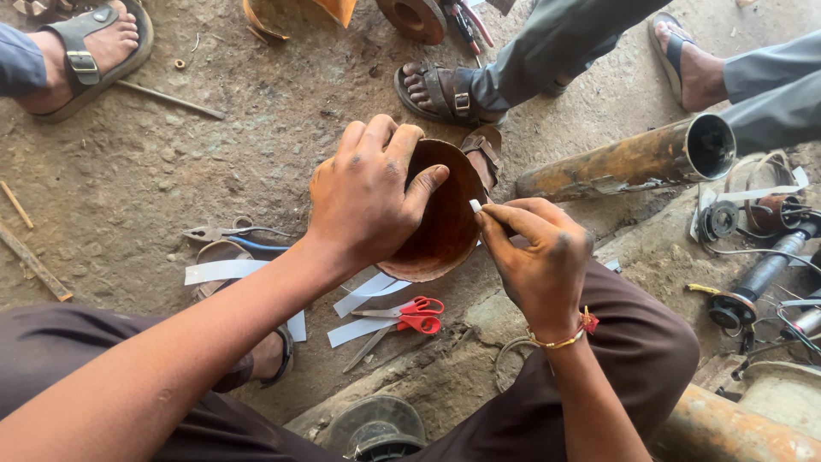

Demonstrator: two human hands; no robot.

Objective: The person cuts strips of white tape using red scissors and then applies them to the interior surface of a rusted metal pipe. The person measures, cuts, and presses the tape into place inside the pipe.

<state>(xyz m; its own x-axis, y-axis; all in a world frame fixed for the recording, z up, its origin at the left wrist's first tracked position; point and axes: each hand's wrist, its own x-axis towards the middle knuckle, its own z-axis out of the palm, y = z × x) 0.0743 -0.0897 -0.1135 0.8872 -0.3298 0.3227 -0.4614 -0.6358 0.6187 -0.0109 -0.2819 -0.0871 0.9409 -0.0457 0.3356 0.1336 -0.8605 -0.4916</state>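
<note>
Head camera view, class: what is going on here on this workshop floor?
A person sitting on the dirt ground grips a rusty round metal shell with the left hand, thumb over its rim. The right hand pinches a small white piece against the shell's edge. Red-handled scissors and white paper strips lie just below. A rusty pipe lies to the right, and other people's sandalled feet stand nearby.

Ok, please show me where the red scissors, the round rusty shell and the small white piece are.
red scissors (pixel 417 315): head view, on the red handles, lying on the ground.
round rusty shell (pixel 445 224): head view, on its brown inner wall, held by the left hand (pixel 369 195).
small white piece (pixel 475 206): head view, at the right hand's (pixel 539 261) fingertips.
</note>
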